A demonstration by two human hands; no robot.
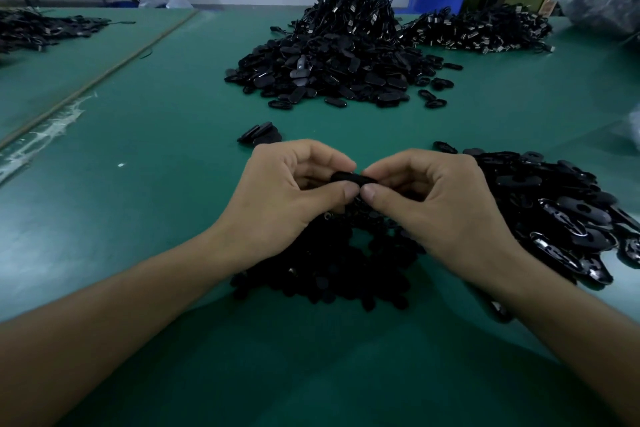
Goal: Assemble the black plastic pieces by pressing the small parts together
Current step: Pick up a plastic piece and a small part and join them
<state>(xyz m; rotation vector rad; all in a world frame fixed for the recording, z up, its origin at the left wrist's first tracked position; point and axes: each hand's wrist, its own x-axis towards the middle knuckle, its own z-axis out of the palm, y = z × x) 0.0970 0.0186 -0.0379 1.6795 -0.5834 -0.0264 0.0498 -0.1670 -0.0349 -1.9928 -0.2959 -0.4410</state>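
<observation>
I see left hand (287, 194) and right hand (433, 198), each grip clamped on one black piece (353, 178) held above the desk (156, 184), and I judge misaligned halves or a slipping thumb could drop it into the loose pile (322, 274) below.

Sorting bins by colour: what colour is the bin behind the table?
Blue bin, black liner, seen in the head view.

The scene is dim and bluish, with soft, even light and only faint shadows under the forearms on the green bench (145, 218). Black piles lose detail in the gloom. Wide-angle distortion bends the edges; far corners look soft.
</observation>
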